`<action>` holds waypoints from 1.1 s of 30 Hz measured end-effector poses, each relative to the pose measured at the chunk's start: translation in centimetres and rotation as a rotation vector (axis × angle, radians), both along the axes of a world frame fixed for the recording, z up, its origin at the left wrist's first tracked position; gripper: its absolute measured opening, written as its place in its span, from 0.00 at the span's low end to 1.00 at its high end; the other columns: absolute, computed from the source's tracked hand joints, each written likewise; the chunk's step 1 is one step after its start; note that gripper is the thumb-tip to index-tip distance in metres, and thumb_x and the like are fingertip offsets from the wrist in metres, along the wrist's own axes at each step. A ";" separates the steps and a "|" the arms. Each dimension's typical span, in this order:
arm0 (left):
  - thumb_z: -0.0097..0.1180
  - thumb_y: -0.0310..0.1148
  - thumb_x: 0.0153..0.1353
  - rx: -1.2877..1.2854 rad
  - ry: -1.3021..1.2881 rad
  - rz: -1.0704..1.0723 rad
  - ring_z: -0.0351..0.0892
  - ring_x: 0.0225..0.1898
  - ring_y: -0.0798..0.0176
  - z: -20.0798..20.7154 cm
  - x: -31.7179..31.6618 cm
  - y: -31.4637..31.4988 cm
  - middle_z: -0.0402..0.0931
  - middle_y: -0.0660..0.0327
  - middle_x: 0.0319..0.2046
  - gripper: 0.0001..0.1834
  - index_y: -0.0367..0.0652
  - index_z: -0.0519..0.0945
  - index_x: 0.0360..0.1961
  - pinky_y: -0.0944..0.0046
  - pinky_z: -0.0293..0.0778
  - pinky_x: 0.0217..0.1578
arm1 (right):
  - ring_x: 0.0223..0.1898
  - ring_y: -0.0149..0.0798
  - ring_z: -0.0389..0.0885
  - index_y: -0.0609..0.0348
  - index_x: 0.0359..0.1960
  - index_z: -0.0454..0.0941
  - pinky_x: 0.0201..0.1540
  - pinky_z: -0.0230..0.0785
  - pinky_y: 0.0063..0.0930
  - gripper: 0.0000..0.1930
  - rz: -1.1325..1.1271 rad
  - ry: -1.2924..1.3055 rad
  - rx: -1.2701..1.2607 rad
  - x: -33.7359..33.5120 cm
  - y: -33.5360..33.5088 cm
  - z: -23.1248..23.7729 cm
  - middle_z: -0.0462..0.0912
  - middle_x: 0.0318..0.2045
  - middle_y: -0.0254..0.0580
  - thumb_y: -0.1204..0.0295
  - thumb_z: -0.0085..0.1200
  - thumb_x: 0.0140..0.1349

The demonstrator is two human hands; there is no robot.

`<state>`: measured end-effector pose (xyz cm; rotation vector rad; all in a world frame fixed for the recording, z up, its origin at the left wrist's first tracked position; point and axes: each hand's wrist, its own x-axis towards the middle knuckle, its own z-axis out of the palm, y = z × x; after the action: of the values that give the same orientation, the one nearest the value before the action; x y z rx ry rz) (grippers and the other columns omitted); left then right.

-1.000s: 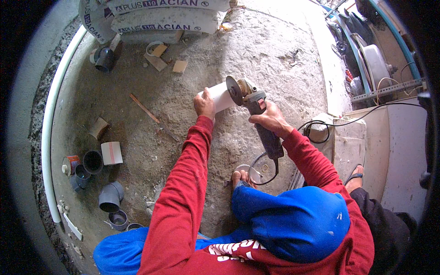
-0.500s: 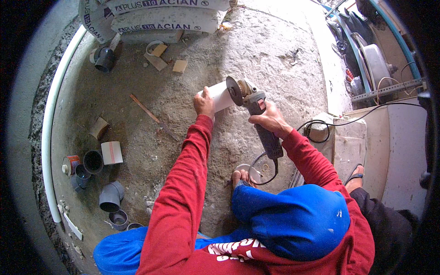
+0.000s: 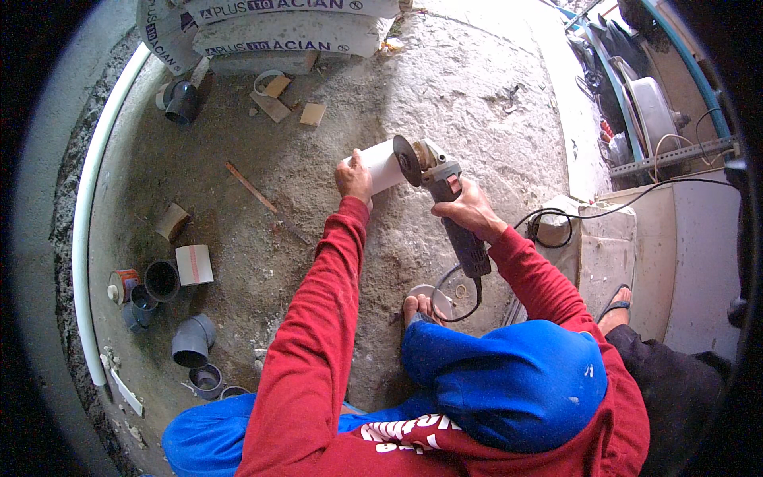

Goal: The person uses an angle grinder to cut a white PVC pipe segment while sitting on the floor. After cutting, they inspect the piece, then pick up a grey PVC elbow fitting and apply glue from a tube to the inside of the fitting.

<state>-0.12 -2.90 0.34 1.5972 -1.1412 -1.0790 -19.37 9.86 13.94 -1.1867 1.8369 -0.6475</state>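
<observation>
My left hand [image 3: 355,176] is wrapped round a short white plastic pipe [image 3: 383,167], held a little above the rough floor. An angle grinder [image 3: 458,222] fills my right hand [image 3: 472,210], its body slanting down toward me. The dark disc [image 3: 406,160] stands on edge at the pipe's right end; whether it touches the pipe I cannot tell. From the grinder's rear a black cord [image 3: 478,306] loops down and then off to the right. A pale round piece [image 3: 427,296] lies by my foot, below the grinder.
Grey pipe elbows [image 3: 193,340], a can [image 3: 122,285] and a white pipe offcut [image 3: 194,265] lie at left. A long white pipe [image 3: 83,207] runs along the wall. Stacked bags [image 3: 286,32] stand at the back. Another person's foot [image 3: 615,310] is at right, near a box [image 3: 608,246].
Hardly anything differs. The disc and the pipe's right end sit very slightly lower; both hands keep their grip.
</observation>
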 end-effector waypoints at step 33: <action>0.45 0.50 0.70 0.131 0.154 -0.001 0.84 0.37 0.43 1.0 0.3 -0.4 0.83 0.40 0.35 0.31 0.25 0.83 0.40 0.49 0.78 0.43 | 0.31 0.33 0.78 0.66 0.42 0.76 0.37 0.74 0.30 0.25 0.030 -0.002 0.037 -0.2 0.3 -1.2 0.80 0.31 0.38 0.66 0.70 0.42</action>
<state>0.18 -3.27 1.35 1.5828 -0.9864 -1.2769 -19.61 10.20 12.78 -1.1865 1.8182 -0.5957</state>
